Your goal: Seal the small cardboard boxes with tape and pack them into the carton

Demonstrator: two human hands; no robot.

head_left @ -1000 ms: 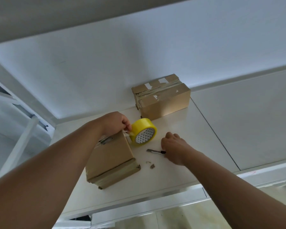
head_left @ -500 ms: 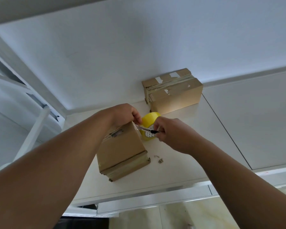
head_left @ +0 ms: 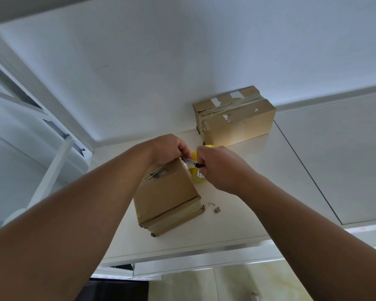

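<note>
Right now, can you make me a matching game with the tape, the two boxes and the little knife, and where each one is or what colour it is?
Things:
1. tape roll
2. far box
3. little knife
4. near box

Clues:
A. stands against the wall
B. pinched in the right hand
C. yellow, half hidden behind the hands
D. held at its far end by the left hand

Pairs: 1-C, 2-A, 3-B, 4-D.
</note>
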